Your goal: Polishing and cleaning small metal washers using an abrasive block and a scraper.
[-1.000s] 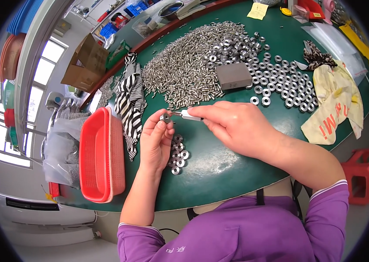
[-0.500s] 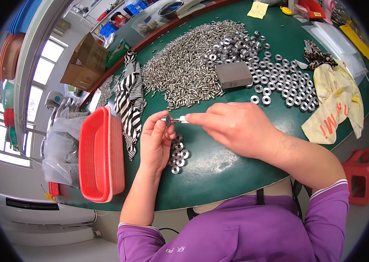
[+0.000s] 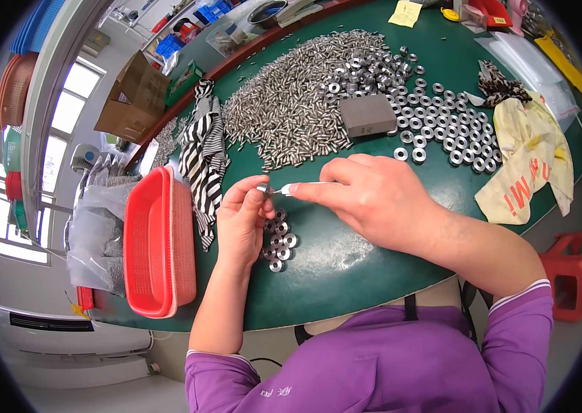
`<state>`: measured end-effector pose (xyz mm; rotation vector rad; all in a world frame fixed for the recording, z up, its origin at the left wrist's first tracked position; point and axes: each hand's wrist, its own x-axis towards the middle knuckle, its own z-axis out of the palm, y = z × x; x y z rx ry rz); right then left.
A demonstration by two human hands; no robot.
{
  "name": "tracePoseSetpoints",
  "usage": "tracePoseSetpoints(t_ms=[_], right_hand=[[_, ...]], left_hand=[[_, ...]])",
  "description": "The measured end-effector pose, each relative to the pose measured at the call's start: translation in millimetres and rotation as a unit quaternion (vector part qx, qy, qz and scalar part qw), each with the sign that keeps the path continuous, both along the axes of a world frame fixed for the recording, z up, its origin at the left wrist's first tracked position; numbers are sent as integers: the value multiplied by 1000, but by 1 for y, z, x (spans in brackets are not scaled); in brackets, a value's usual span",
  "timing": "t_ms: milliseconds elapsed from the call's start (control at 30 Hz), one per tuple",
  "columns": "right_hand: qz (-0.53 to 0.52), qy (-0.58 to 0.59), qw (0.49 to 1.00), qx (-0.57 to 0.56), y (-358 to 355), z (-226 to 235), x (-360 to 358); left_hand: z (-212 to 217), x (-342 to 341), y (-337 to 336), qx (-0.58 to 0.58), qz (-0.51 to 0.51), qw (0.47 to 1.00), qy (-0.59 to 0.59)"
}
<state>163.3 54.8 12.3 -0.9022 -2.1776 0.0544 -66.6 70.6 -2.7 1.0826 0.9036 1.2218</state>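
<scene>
Between the thumb and fingertips of my left hand is a small round metal ring, raised above the table. My right hand is closed round a slim white-handled tool, forefinger stretched along it. The tool's thin metal tip points left and meets the ring; whether it sits inside the hole is too small to tell. Beside my left hand a small group of similar metal rings lies on the green table. More metal rings are spread out flat beyond my right hand.
Beyond my hands lies a big heap of small metal pins, with a grey block at its right edge. To the left are a striped cloth and red plastic baskets. A yellowish cloth hangs over the table's right side.
The tool has shifted slightly left and more of its white handle shows behind my right fingers. The ring in my left hand has turned a little.
</scene>
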Motion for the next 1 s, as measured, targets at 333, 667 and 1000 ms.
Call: tracePoseSetpoints(t_ms=[333, 667, 1000], right_hand=[[-13, -46, 996, 78, 0, 3, 0], [-19, -70, 988, 139, 0, 3, -1], [-10, -27, 994, 104, 3, 7, 3]], left_hand=[[1, -2, 1, -44, -10, 999, -4], [-1, -6, 2, -39, -26, 999, -14], [-1, -6, 2, -19, -26, 999, -42]])
